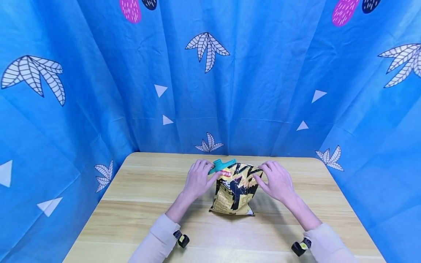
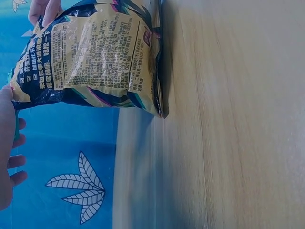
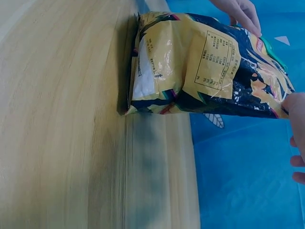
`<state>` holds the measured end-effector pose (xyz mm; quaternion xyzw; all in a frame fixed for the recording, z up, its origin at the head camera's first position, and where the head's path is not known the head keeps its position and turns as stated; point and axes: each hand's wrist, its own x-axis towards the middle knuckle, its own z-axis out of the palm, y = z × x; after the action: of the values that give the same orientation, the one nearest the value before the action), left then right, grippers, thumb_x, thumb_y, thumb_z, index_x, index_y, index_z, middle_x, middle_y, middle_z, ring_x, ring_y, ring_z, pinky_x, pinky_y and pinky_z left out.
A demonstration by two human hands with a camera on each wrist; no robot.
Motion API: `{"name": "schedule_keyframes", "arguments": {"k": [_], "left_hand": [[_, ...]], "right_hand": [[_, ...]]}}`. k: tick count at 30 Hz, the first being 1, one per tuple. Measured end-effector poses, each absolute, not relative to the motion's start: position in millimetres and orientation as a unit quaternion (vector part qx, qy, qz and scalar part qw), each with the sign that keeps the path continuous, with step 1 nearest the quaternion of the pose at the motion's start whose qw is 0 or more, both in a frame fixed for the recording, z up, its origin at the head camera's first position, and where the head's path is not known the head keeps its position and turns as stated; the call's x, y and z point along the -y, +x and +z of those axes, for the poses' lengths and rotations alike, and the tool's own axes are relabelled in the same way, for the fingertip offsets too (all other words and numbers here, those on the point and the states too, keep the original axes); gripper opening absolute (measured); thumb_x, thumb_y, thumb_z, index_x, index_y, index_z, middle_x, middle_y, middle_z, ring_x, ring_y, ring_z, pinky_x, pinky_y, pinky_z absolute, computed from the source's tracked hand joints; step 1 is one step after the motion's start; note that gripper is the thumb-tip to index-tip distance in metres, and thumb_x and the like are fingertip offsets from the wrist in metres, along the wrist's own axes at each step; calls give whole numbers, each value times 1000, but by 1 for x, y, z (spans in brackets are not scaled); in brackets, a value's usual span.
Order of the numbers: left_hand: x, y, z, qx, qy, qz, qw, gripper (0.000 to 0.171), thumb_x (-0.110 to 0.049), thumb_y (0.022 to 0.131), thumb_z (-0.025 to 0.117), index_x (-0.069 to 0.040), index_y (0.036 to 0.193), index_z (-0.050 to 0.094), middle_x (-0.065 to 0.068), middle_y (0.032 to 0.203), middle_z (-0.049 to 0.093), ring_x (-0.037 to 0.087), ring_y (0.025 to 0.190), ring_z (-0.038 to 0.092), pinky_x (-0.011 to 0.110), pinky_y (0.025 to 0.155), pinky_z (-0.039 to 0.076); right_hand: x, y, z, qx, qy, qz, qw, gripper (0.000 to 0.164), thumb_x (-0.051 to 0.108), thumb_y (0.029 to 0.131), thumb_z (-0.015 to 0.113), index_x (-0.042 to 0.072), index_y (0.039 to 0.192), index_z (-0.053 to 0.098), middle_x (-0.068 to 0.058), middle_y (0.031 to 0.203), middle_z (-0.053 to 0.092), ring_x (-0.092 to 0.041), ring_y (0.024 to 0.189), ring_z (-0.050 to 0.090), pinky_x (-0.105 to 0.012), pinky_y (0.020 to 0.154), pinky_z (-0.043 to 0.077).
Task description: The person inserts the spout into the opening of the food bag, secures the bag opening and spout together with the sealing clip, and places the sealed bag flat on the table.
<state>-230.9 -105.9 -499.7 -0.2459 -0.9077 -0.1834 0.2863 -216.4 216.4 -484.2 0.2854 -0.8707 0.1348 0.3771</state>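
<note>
A gold and black snack bag (image 1: 235, 193) stands upright on the wooden table, its bottom edge on the tabletop. Along the left part of its top edge lies a teal bag clip (image 1: 222, 166), slanting up to the right. My left hand (image 1: 198, 179) pinches the bag's top left corner together with the clip's left end. At the opposite top corner, my right hand (image 1: 277, 180) pinches the bag between thumb and fingers. Printed text covers the bag's side in the left wrist view, where the clip is mostly hidden behind the left hand (image 2: 7, 148).
The light wooden table (image 1: 148, 223) extends around the bag on all sides. Behind it and at both sides hangs a blue curtain (image 1: 263, 91) with leaf and triangle prints. Each forearm wears a small black wrist camera (image 1: 182, 240).
</note>
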Motion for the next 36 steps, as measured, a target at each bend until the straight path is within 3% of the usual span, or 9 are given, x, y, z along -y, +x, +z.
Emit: {"name": "schedule_keyframes", "arguments": {"k": [8,36], "left_hand": [[104,-232,-500,914,-232,-190,272,49,-55,103,57,-10,114,71,9,116,70,26,107,63,41,95,56],[103,-235,-503,934,-210,-182,223,50,-55,105,53,-10,118,70,12,121,70,29,113,63,45,99,55]], "right_hand": [[-217,-216,-483,890,283,122,337,48,46,84,72,7,112,69,-13,105,70,-29,89,64,-38,65,54],[-215,-223,-487,914,267,110,283,57,50,86,71,6,121,66,-14,112,70,-30,95,65,-42,74,58]]}}
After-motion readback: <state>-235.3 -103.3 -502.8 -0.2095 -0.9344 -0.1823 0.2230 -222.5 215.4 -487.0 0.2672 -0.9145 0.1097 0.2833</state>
